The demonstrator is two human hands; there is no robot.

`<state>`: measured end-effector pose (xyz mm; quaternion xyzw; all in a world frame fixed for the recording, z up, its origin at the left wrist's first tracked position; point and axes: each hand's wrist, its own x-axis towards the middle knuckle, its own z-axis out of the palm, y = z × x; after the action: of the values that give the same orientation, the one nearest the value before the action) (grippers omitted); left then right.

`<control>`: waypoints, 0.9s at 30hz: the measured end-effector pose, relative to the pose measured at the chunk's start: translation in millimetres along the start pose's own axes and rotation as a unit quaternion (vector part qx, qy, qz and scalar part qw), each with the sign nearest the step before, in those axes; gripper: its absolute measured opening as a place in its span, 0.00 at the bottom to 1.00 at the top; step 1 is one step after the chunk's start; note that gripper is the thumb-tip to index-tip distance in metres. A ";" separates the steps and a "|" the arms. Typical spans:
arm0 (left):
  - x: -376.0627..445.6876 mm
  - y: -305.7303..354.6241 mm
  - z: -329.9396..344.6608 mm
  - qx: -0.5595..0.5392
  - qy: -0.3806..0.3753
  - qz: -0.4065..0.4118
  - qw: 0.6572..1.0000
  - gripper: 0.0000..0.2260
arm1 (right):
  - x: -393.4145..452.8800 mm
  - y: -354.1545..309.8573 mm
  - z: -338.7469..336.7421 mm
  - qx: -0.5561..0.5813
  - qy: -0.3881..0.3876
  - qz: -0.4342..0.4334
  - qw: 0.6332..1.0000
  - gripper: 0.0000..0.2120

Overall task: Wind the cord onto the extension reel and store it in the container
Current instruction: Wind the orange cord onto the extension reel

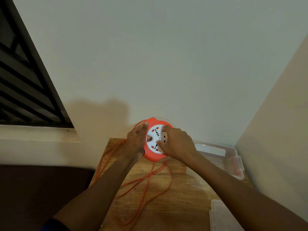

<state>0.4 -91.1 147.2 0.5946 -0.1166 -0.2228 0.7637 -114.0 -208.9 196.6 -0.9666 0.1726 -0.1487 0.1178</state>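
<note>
extension reel (154,136): likely a rigid, light drum, held over the far tabletop (183,197) just left of the clear container (237,162), best gripped by its orange rim. cord (148,178): limp, tangle-prone, lying in loose loops. left hand (135,142) wraps the rim; right hand (176,145) presses bent fingertips on the white face.

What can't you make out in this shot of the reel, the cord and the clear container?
Head view:
- How much cord is wound: reel rim and left hand cover it.
- Cord's plug end: unseen; loops pass under the left forearm.
- Near wall of the container: right forearm hides it.
- The lid: cut by bottom edge.
</note>
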 end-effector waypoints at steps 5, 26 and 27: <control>1.9 3.4 -4.7 -0.013 -0.017 -0.018 1.000 0.13 | 0.2 6.8 -11.7 -0.123 -0.034 -0.241 0.962 0.24; 19.7 7.8 -15.3 -0.018 -0.080 -0.021 0.996 0.26 | 20.7 0.5 -0.1 -0.270 -0.013 -0.345 0.899 0.27; 18.8 8.9 -16.0 -0.020 -0.080 -0.027 0.996 0.28 | 21.9 1.8 1.1 -0.272 -0.015 -0.344 0.899 0.29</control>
<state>25.7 -84.6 149.8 0.5621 -0.1572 -0.2923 0.7575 -94.5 -218.4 200.5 -0.9621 -0.1389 -0.1130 -0.2055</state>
